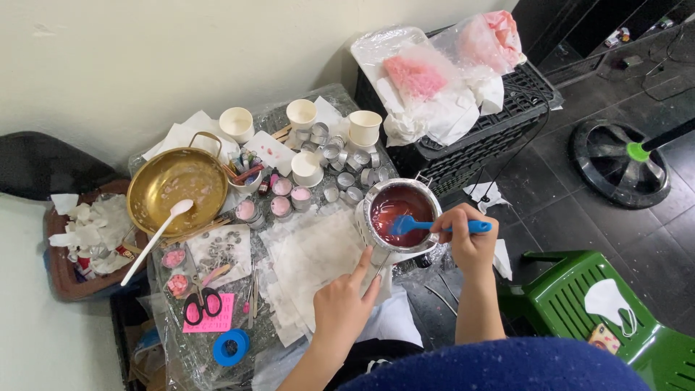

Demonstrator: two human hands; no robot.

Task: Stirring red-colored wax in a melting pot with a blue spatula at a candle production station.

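Head camera view, looking down: I see a low work table (318,250) wrapped in clear plastic and crowded with craft supplies, set against a pale wall. Beyond it a black crate (478,141) carries white paper and pink material in clear bags. At the lower right stands a green plastic chair (579,304). On the table's left sits a brass bowl (174,185) with a white spoon (156,235) leaning out of it. Near the table's right edge stands a metal melting pot (398,213) filled with red liquid. My right hand (467,235) is closed around the handle of a blue spatula (427,226), whose blade dips into the red liquid. My left hand (344,304) grips the pot's handle at the near side, index finger stretched up along the pot's wall. Behind the pot are white paper cups (304,116), a cluster of small empty tin cups (347,163), and a few tins (282,199) filled with pink wax. Black-handled scissors (201,304) lie on a pink card, just beside a blue tape roll (232,347).
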